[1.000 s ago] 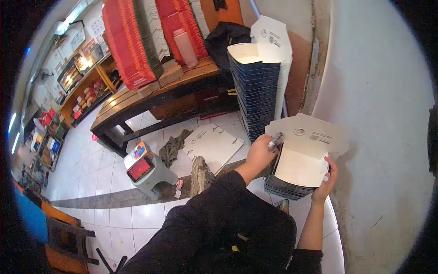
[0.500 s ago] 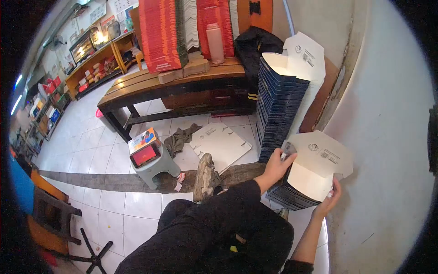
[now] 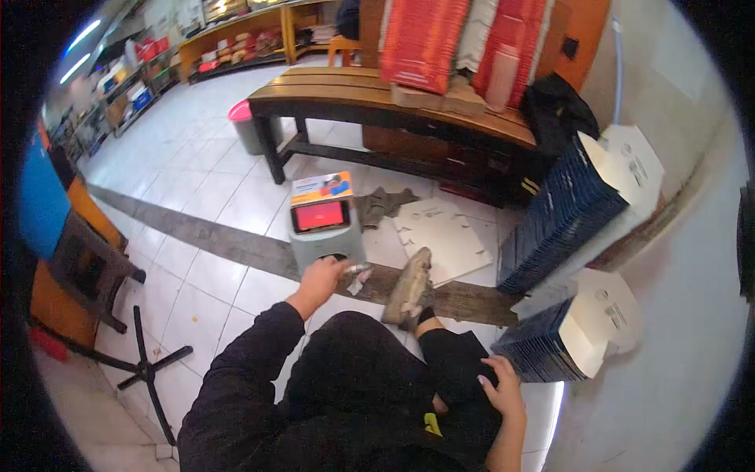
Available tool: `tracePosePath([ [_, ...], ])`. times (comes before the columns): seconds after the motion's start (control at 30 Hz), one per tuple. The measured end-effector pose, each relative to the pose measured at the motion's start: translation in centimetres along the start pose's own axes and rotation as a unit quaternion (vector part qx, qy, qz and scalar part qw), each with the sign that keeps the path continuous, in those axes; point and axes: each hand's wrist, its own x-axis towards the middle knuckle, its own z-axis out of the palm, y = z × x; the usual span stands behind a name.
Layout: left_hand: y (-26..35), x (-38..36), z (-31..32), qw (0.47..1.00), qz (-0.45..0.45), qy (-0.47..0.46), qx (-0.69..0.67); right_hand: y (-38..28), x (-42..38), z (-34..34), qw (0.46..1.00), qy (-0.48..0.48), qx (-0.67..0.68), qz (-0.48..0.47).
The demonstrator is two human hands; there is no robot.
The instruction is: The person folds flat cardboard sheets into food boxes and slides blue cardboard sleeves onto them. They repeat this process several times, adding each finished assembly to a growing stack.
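Observation:
My left hand point(image 3: 318, 283) is over the floor in front of the grey plastic stool point(image 3: 314, 250). Its fingers are closed, with something small, greyish and shiny at their tips, too blurred to name. On the stool are a phone point(image 3: 321, 216) with a red screen and an orange-and-white box point(image 3: 321, 189). By my knee is my right hand point(image 3: 506, 387), fingers apart, holding nothing. Just beyond it leans a short stack of nested dark-blue cardboard boxes point(image 3: 535, 346), the end one showing its cream inside and raised flap.
A taller stack of such boxes point(image 3: 562, 208) leans by the wall. Flat white cardboard point(image 3: 444, 236) and a dark cloth point(image 3: 384, 206) lie on the floor. Behind is a wooden bench point(image 3: 330, 85) with red cardboard stacks point(image 3: 425, 43). A black star-shaped base point(image 3: 144, 368) stands left.
Both hands have left the short box stack. My left hand has moved left to the stool, my right back toward my knee. The view has turned left; the short stack now tilts.

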Motion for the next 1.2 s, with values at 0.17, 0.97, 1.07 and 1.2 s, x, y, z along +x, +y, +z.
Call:
tracePosePath([
  [0.17,-7.5,1.7,-2.1,0.964,0.047,0.258,-0.050,-1.2,3.0,1.7,0.999,-0.005,-0.031,0.016],
  [0.97,-11.4,3.3,0.3,0.928,-0.001,0.372,0.008,1.3,4.6,6.3,0.966,0.014,-0.199,0.165],
  [1.07,-11.9,1.7,0.8,0.922,-0.001,0.387,0.000,0.9,5.0,6.5,0.960,0.016,-0.216,0.179],
  [1.2,-13.5,-4.9,2.7,0.940,0.029,0.337,-0.042,0.9,7.2,7.6,0.919,-0.049,-0.276,0.277],
])
